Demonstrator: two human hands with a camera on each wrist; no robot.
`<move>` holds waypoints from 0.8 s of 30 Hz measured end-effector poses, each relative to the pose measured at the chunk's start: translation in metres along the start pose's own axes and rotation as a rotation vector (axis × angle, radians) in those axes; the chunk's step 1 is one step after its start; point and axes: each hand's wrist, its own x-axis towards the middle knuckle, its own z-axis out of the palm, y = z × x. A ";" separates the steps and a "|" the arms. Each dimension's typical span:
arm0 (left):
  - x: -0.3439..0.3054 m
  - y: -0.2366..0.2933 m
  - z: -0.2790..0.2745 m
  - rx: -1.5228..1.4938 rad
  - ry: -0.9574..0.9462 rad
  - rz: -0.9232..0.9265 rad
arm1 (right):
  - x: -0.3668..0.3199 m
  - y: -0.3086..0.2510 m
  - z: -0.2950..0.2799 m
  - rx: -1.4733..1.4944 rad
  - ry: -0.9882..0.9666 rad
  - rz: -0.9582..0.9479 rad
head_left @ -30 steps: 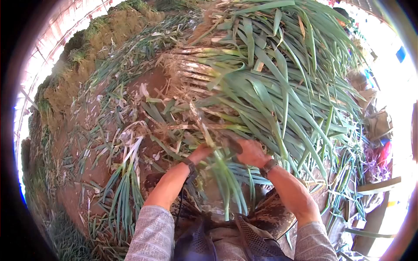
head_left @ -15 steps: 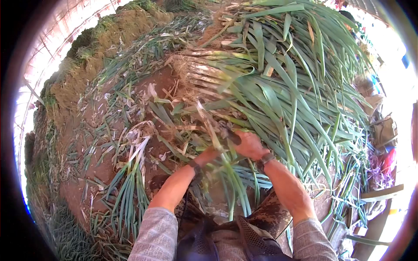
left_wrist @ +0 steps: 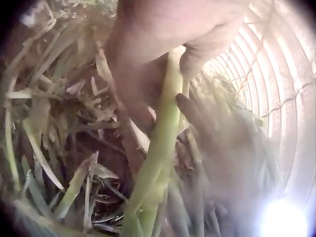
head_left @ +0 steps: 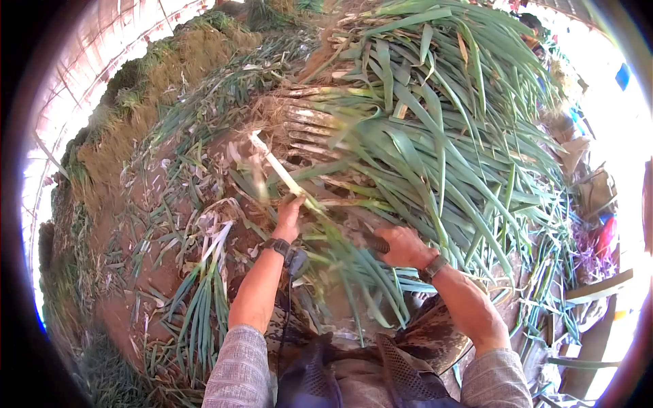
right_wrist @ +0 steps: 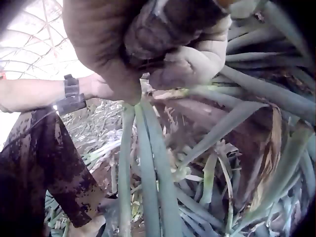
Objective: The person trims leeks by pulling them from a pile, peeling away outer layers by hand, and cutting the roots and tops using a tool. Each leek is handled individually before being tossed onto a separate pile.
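My left hand (head_left: pixel 291 216) grips a long green onion (head_left: pixel 277 165) around its stalk, the peeled white root end pointing up and left, the green leaves trailing toward my knees. A blurred pale strip (head_left: pixel 259 180) hangs beside the white part. The left wrist view shows fingers curled round the pale green stalk (left_wrist: pixel 165 116). To the right of the leaves, my right hand (head_left: pixel 407 247) grips the dark handle (head_left: pixel 376 243) of a tool, its far end blurred. That thick dark handle (right_wrist: pixel 165 24) lies inside the curled right fingers in the right wrist view.
A large pile of unpeeled green onions (head_left: pixel 435 149) lies ahead and right, roots leftward. Several peeled onions (head_left: pixel 207 292) lie on the ground at left. Leaf scraps (head_left: pixel 143 224) litter the soil. A wooden board (head_left: pixel 598 287) sits at far right.
My left hand has moved up and left along the stalk, away from the right hand. The onion's brownish root end now shows clean white. My right hand keeps hold of the dark handle.
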 end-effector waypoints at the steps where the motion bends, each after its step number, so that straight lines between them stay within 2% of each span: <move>1: -0.002 0.001 0.002 0.003 -0.003 0.001 | 0.000 0.011 0.008 -0.081 -0.012 -0.017; 3: -0.006 0.009 0.011 0.020 0.123 0.097 | 0.000 0.026 0.022 -0.121 0.011 -0.003; 5: -0.010 0.022 0.016 0.021 0.128 0.038 | 0.001 0.016 0.016 -0.161 0.037 0.010; 7: -0.012 0.029 0.017 0.197 0.169 0.041 | -0.001 -0.007 -0.002 -0.082 -0.040 0.130; 8: -0.002 0.022 0.011 0.319 0.188 0.123 | -0.001 -0.009 -0.003 -0.079 -0.038 0.130; 9: 0.004 0.014 0.003 0.322 0.186 0.123 | -0.001 -0.011 -0.004 -0.086 -0.018 0.099; 11: -0.004 0.013 0.012 0.420 0.096 0.241 | -0.001 -0.013 -0.006 -0.094 0.000 0.071; 12: -0.007 0.014 0.015 0.427 0.120 0.231 | -0.001 -0.014 -0.007 -0.089 -0.012 0.076; 14: -0.017 0.022 0.024 0.380 0.124 0.191 | -0.002 -0.010 -0.004 -0.087 -0.024 0.082; 16: -0.016 0.026 0.030 0.344 0.131 0.178 | 0.001 -0.007 0.002 -0.124 0.066 0.042; 20: 0.001 0.023 0.027 0.160 0.055 0.067 | 0.006 -0.007 -0.001 -0.072 0.003 0.067; 22: 0.010 0.025 0.030 0.149 0.065 0.096 | 0.013 -0.005 0.006 0.010 0.108 -0.012; 24: 0.009 0.029 0.031 0.101 0.041 0.034 | 0.013 -0.008 0.005 -0.003 0.076 0.043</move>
